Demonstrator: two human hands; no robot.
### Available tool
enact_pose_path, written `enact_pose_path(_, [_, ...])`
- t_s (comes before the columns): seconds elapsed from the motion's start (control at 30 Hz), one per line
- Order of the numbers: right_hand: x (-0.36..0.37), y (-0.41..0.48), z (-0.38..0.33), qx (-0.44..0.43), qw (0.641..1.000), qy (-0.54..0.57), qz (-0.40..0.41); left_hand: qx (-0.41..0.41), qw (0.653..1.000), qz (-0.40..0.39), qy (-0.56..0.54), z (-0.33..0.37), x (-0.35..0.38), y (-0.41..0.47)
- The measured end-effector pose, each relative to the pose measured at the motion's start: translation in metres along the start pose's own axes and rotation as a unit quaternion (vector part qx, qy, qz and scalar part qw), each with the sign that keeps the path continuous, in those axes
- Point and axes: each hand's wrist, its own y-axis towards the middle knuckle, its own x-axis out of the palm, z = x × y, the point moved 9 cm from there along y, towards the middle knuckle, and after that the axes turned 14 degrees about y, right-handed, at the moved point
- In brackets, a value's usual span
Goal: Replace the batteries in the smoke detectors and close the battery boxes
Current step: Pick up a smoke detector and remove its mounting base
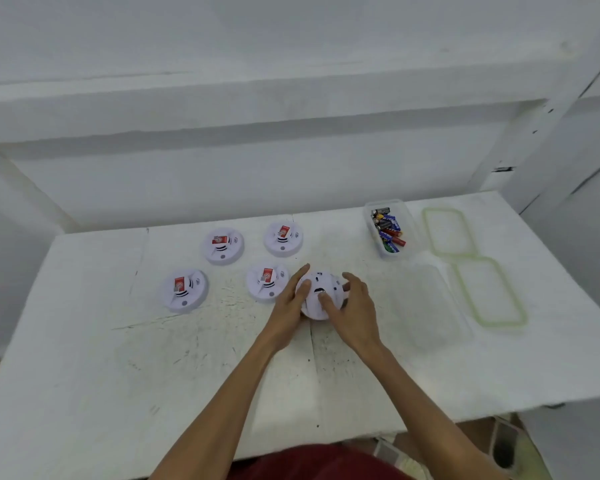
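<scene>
Smoke detector (317, 294) on the table (118, 358), just right of four other detectors (222, 254), was gripped by left hand (291, 303) and right hand (355, 308); red labels (and brands on the batteries (388, 230)) were unreadable.

Smoke detector (321, 280) partly behind fingers (353, 279)
</scene>
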Motion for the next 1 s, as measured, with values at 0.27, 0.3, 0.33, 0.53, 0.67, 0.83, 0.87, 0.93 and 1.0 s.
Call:
enact_pose_path(0.27, [0.023,-0.012,-0.020,-0.088,0.993,-0.075,-0.038,-0.018,1.000,0.000,-0.013,-0.019,-0.005,0.003])
enact_pose_path(0.3, [0.027,-0.012,-0.018,-0.088,0.992,-0.083,-0.047,-0.027,0.999,0.006,-0.022,-0.023,-0.006,0.003])
enact_pose_path(0.33, [0.028,-0.013,-0.017,-0.090,0.990,-0.095,-0.052,-0.034,0.999,0.011,-0.028,-0.025,-0.007,0.003])
enact_pose_path(0.53, [0.019,-0.010,-0.014,-0.074,0.988,-0.130,-0.026,-0.028,0.999,0.025,-0.029,-0.018,-0.006,-0.003])
enact_pose_path(0.67, [0.009,-0.014,-0.025,-0.078,0.979,-0.189,0.011,-0.008,0.999,0.039,-0.019,-0.011,-0.007,-0.007])
enact_pose_path(0.83, [0.009,-0.011,-0.021,-0.043,0.989,-0.140,-0.007,0.000,0.999,0.039,-0.009,-0.011,-0.008,-0.008])
enact_pose_path(0.87, [0.008,-0.010,-0.020,-0.036,0.991,-0.132,-0.010,0.008,0.999,0.037,-0.005,-0.008,-0.007,-0.009])
enact_pose_path(0.93, [0.007,-0.009,-0.020,-0.023,0.994,-0.108,-0.013,0.019,0.999,0.036,0.002,-0.002,-0.005,-0.011])
enact_pose_path(1.0, [0.008,-0.008,-0.019,-0.019,0.996,-0.089,-0.009,0.019,0.999,0.034,0.002,-0.001,-0.004,-0.012])
